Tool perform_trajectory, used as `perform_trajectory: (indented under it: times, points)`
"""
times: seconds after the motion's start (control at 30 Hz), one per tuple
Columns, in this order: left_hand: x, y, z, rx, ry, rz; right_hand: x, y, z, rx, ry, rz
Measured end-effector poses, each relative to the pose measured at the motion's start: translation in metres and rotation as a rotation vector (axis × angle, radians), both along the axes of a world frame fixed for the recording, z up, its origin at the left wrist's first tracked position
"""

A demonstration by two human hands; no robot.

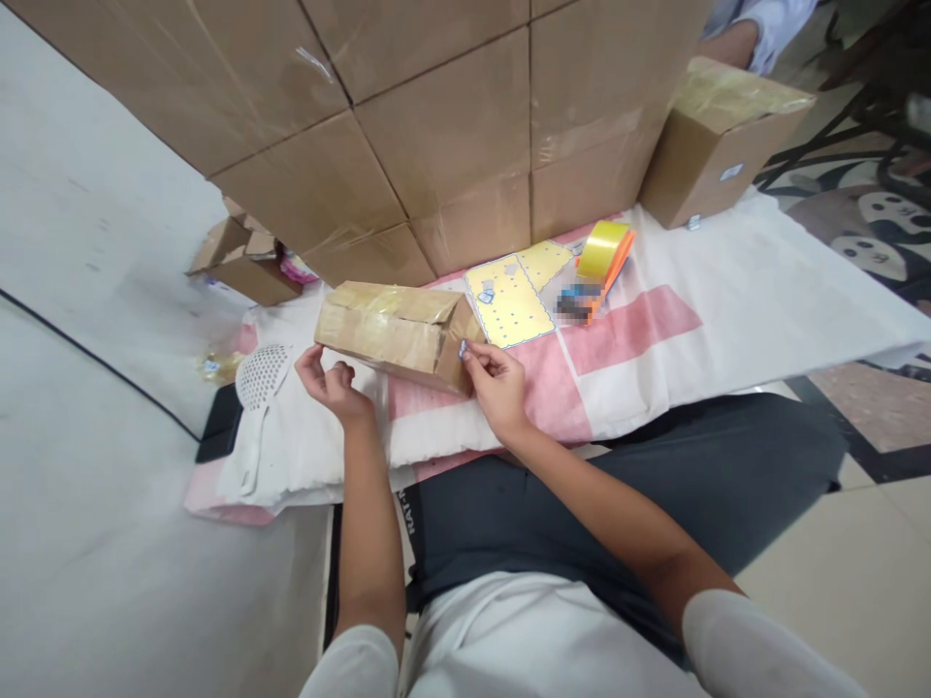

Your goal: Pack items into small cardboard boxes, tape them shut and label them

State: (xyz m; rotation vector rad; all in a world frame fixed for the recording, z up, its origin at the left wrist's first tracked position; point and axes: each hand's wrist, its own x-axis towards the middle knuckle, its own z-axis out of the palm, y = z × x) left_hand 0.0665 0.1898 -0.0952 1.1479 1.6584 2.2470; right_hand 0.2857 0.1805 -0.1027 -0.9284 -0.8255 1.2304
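A long taped cardboard box [389, 334] lies on a pink and white woven sheet [690, 320] in front of me. My right hand [497, 385] pinches a small white and blue sticker [463, 350] against the box's right end. My left hand [331, 380] hovers at the box's left lower corner, fingers curled, holding nothing that I can see. A yellow sticker sheet [515, 291] lies just behind the box.
A wall of stacked cardboard cartons [407, 126] rises behind. A tape roll on an orange dispenser [603, 254] sits right of the sticker sheet. Another box [717, 141] stands far right, small open boxes [243, 262] far left, a white slotted scoop [258, 388] nearby. Someone's sleeve [763, 24] shows top right.
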Motion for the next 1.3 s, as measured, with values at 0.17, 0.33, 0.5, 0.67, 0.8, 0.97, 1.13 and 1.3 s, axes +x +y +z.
perform_trajectory:
  times: [0.17, 0.33, 0.5, 0.67, 0.8, 0.97, 1.13, 1.3]
  points:
    - [0.002, -0.002, 0.001, -0.043, 0.03, 0.007, 0.001, -0.001, 0.001, -0.018, -0.002, -0.059]
    - [0.003, -0.003, 0.001, -0.029, 0.034, -0.006, 0.004, 0.0, 0.001, 0.002, -0.059, -0.085]
    - [0.004, -0.003, 0.001, -0.023, 0.021, -0.012, 0.004, 0.002, -0.001, -0.006, 0.005, -0.024]
    - [0.008, 0.0, 0.001, -0.014, 0.003, -0.041, 0.001, 0.0, 0.0, -0.075, 0.046, 0.076]
    - [0.009, 0.002, 0.001, -0.007, -0.021, -0.014, 0.002, -0.003, 0.002, -0.049, 0.043, 0.091]
    - [0.005, 0.002, -0.001, -0.009, -0.016, -0.002, 0.002, -0.012, -0.007, 0.021, -0.128, 0.19]
    - [-0.02, 0.0, -0.003, 0.001, -0.07, -0.003, -0.002, -0.025, -0.009, 0.144, -0.404, 0.288]
    - [-0.032, 0.0, -0.004, -0.037, -0.118, 0.034, -0.004, -0.033, -0.002, 0.189, -0.39, 0.241]
